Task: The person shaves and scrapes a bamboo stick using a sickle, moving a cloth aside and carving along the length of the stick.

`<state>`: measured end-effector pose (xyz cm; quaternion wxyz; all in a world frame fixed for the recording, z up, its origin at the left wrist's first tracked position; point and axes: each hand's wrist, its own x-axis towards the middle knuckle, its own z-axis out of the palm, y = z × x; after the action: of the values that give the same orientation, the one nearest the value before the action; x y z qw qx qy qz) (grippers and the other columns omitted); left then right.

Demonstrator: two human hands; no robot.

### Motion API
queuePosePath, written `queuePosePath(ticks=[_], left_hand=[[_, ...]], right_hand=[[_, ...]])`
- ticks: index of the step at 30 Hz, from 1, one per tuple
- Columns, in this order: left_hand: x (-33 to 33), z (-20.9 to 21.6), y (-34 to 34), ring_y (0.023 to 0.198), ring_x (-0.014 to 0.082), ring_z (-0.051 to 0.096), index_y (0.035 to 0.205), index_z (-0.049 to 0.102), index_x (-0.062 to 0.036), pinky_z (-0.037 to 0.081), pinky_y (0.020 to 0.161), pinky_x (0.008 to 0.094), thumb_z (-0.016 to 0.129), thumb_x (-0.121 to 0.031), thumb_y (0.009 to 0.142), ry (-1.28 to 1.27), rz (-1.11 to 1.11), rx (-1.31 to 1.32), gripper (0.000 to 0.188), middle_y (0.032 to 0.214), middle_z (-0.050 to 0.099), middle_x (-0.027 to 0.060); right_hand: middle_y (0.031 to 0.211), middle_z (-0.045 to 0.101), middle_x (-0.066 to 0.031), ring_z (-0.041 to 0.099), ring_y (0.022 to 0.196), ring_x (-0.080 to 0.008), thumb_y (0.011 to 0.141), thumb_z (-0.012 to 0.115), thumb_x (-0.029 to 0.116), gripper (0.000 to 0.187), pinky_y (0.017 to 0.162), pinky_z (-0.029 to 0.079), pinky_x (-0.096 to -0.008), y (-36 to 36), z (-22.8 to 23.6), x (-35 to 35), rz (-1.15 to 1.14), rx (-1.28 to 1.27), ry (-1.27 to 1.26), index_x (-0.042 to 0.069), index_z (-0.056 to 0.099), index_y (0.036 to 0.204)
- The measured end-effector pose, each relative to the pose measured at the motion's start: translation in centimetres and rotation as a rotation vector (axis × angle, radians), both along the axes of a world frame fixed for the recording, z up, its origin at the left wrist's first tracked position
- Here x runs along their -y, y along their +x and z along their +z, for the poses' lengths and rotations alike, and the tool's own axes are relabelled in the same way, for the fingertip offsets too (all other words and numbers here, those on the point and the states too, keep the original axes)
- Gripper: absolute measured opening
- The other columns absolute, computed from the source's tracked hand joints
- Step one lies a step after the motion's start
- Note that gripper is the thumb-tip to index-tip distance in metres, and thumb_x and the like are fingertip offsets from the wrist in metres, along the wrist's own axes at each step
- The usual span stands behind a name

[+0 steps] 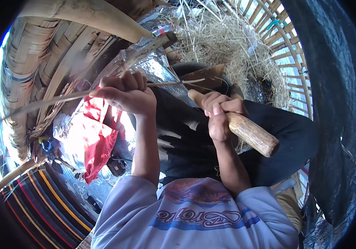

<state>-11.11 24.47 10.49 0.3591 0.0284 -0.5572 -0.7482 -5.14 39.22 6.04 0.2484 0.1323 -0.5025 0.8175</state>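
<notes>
My left hand (128, 93) is closed round a long thin strip (57, 99), which looks like split bamboo or cane. The strip runs out past the fist on the left and ends pale and narrow in front of my right hand. In my right hand (224, 112) is a thick wooden handle (252, 133), with its butt pointing down to the right. The handle's other end lies close to the strip's right end; whether they touch I cannot tell. Any blade on the handle is hard to make out. Both hands are held above my dark trousers (178, 133).
A woven bamboo wall (28, 74) and a thick pole (90, 14) stand at the left. Straw (215, 41) lies ahead beside a slatted bamboo fence (296, 66). Red cloth (97, 137) lies left of my left forearm, a striped textile (47, 207) lower left. Dark sheeting (336, 103) hangs right.
</notes>
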Motion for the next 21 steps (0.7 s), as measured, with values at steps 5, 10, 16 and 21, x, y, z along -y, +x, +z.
queuePosePath(ticks=[5, 10, 16, 21], left_hand=[[-0.7, -0.7, 0.6, 0.038, 0.0055, 0.011, 0.067, 0.024, -0.0164, 0.012, 0.035, 0.0230, 0.033, -0.066, 0.089, 0.081, -0.068, -0.049, 0.055, 0.050, 0.011, -0.0064], [-1.8, -0.4, 0.9, 0.038, 0.0050, 0.011, 0.067, 0.024, -0.0157, 0.012, 0.034, 0.0223, 0.033, -0.063, 0.090, 0.048, -0.067, -0.055, 0.054, 0.051, 0.011, -0.0061], [-2.1, -0.1, 0.6, 0.039, 0.0042, 0.011, 0.068, 0.024, -0.0159, 0.011, 0.035, 0.0226, 0.034, -0.063, 0.091, 0.093, -0.089, -0.082, 0.053, 0.051, 0.011, -0.0063], [-1.9, -0.3, 1.2, 0.038, 0.0047, 0.011, 0.068, 0.024, -0.0159, 0.011, 0.035, 0.0232, 0.035, -0.063, 0.090, -0.007, -0.076, -0.049, 0.053, 0.050, 0.011, -0.0056]], right_hand=[[0.060, 0.047, -0.0050, 0.045, 0.049, -0.0139, 0.085, 0.052, 0.005, 0.016, 0.053, 0.046, -0.0325, 0.6, 4.1, -0.8, 0.055, -0.190, 0.074, 0.006, 0.037, 0.079], [0.062, 0.050, -0.0067, 0.046, 0.051, -0.0139, 0.086, 0.055, 0.005, 0.017, 0.056, 0.046, -0.0310, -0.4, 0.6, -0.4, 0.084, -0.112, 0.174, 0.005, 0.039, 0.079], [0.058, 0.053, -0.0066, 0.052, 0.048, -0.0162, 0.070, 0.057, -0.007, 0.016, 0.049, 0.045, -0.0306, 0.4, 1.0, -0.7, 0.023, -0.144, 0.077, 0.003, 0.045, 0.075], [0.064, 0.055, -0.0081, 0.052, 0.056, -0.0148, 0.078, 0.053, -0.005, 0.012, 0.058, 0.047, -0.0315, 0.4, 0.0, -1.3, 0.062, 0.056, -0.091, 0.002, 0.044, 0.075]])
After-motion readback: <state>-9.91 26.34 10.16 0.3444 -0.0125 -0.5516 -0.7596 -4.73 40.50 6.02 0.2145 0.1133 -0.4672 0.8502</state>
